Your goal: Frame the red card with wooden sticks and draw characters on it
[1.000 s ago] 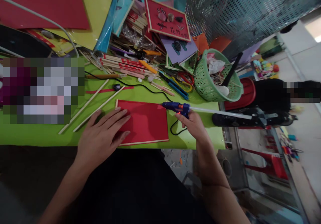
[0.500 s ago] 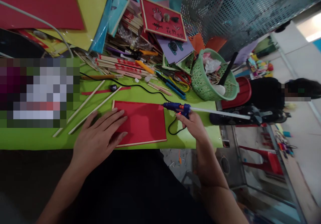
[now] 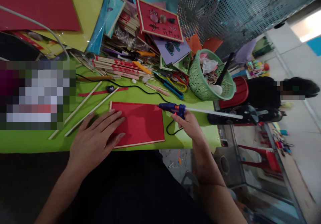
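A red board lies flat on the green table, with pale wooden strips along its near edge and its left side. My left hand rests on the board's left part, fingers stretched out and flat. In my right hand is a blue hot glue gun, its small red light lit and a long white glue stick poking out of its back. The nozzle points left, at the board's far right corner; whether it touches cannot be told. Two loose wooden sticks lie left of the board.
Behind the board are scissors, bundled chopsticks and a black cord. A green basket of scraps stands at the back right. A finished red picture leans behind. Another person is at the right.
The glue gun's nozzle has shifted slightly left along the board's far edge. The whole view has also moved a little. My left hand stays flat on the board.
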`<state>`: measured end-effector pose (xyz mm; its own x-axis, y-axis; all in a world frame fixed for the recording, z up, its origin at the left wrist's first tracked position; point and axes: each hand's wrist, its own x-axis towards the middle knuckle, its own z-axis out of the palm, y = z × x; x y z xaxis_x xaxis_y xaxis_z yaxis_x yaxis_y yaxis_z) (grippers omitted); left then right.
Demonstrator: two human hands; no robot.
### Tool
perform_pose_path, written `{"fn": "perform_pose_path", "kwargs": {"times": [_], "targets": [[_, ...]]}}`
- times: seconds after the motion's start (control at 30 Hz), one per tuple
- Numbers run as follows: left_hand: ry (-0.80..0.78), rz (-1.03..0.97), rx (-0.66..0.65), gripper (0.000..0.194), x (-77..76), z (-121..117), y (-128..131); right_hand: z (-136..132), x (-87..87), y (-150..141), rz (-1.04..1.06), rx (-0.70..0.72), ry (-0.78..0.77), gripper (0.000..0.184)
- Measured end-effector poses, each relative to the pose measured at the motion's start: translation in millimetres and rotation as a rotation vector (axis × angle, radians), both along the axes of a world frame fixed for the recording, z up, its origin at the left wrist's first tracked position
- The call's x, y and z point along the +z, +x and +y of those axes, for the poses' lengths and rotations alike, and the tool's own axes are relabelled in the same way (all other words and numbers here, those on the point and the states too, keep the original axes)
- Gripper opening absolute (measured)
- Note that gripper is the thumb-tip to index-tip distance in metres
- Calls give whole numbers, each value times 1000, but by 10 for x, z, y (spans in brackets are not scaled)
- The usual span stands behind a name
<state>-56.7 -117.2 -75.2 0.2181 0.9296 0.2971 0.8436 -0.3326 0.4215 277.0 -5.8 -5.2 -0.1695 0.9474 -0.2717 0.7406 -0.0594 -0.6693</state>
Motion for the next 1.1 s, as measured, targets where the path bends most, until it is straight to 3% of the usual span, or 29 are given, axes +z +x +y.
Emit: {"fn": "perform_pose_path", "kwargs": {"times": [0.2,0.87,1.1], "targets": [[2,0,5,54,-10,-2,-5,10,-12,-54,0,25,11,43],[2,-13,0,57,-11,11,-11,12,12,173,-28,-59,15,47],[-3,-10,3,56,-5,7,-6,4,7,101,-24,-52,-2,45]]}}
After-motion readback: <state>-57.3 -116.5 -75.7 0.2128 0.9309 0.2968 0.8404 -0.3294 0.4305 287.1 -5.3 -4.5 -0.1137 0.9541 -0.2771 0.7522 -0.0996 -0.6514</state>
